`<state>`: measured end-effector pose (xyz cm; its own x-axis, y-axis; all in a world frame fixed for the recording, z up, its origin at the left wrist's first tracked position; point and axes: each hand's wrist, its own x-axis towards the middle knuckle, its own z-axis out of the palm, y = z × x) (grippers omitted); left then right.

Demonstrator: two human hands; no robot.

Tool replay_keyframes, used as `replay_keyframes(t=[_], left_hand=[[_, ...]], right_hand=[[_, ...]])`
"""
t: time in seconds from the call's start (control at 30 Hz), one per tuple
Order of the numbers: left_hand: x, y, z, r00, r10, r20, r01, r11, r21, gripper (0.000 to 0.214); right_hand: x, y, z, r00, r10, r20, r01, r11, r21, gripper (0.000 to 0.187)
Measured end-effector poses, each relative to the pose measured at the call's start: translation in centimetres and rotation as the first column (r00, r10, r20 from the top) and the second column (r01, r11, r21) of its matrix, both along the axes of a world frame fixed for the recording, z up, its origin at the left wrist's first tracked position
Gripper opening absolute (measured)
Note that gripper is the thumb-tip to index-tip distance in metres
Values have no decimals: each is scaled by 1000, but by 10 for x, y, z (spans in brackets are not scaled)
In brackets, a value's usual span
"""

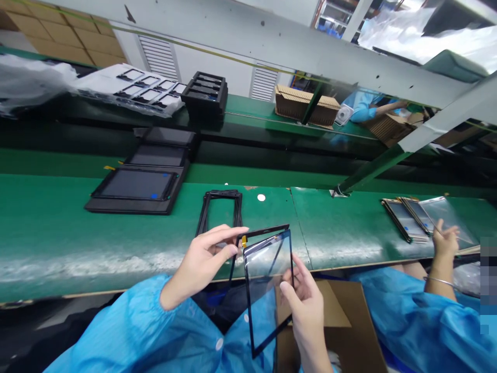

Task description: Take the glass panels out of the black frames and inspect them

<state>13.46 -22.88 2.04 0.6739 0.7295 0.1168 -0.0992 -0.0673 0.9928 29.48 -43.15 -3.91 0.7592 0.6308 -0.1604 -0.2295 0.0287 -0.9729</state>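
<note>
My left hand [202, 261] pinches the upper left corner of a thin black rectangular frame [264, 231], near a small yellow tab [244, 241]. A clear glass panel [266, 295] with a black border is tilted in front of this frame. My right hand [306, 298] grips the panel by its right side, thumb on the near face and fingers behind. Frame and panel overlap at an angle, their top edges apart; whether they touch lower down, I cannot tell. Just beyond, a stack of similar black frames [224, 194] lies on the green bench [267, 212].
Dark screens [135, 184] rest in black trays [126, 206] on the left. At right, a co-worker's hand [445, 238] is beside stacked screens [404, 217] and a clear sheet [446, 215]. A slanted post [368, 168] rises from the bench; a cardboard box [349, 331] stands below.
</note>
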Motion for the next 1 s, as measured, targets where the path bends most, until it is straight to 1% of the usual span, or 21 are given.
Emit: replay_keyframes(t=[0.13,0.23,0.3,0.37,0.5,0.67,0.77,0.87,1.0], left_hand=[[0,-1,0,1000,-29,0,29,999,20,30],[1,-3,1,999,-47,-8,47,999,-1,31],[2,-5,1,999,-48,-6,48,998,-51,32],[3,-8,-1,999,-45,-3,45,990,-134,33],[3,-10,-6,999,-50,-9,45,951,-305,39],[5,-8,-10,999,-42,-1,38,915,-401,47],[6,-7,-11,999,-44,-4,38,905,-423,49],[6,-6,-12,999,-28,-19,17,908,-419,48],[6,-5,-14,1000,-25,-14,17,906,-423,53]], right_hand=[[0,1,6,1000,-21,22,21,1000,8,62],[-1,3,5,997,-66,43,66,998,19,63],[-2,4,4,994,-90,61,89,996,21,64],[-5,5,3,992,-99,83,98,995,13,64],[-10,6,4,992,-81,92,85,996,-32,69],[-14,9,10,995,-81,63,85,994,-66,71],[-15,11,12,995,-85,58,90,992,-87,71],[-15,13,13,995,-78,56,83,992,-99,72],[-15,15,15,996,-63,55,69,991,-115,72]])
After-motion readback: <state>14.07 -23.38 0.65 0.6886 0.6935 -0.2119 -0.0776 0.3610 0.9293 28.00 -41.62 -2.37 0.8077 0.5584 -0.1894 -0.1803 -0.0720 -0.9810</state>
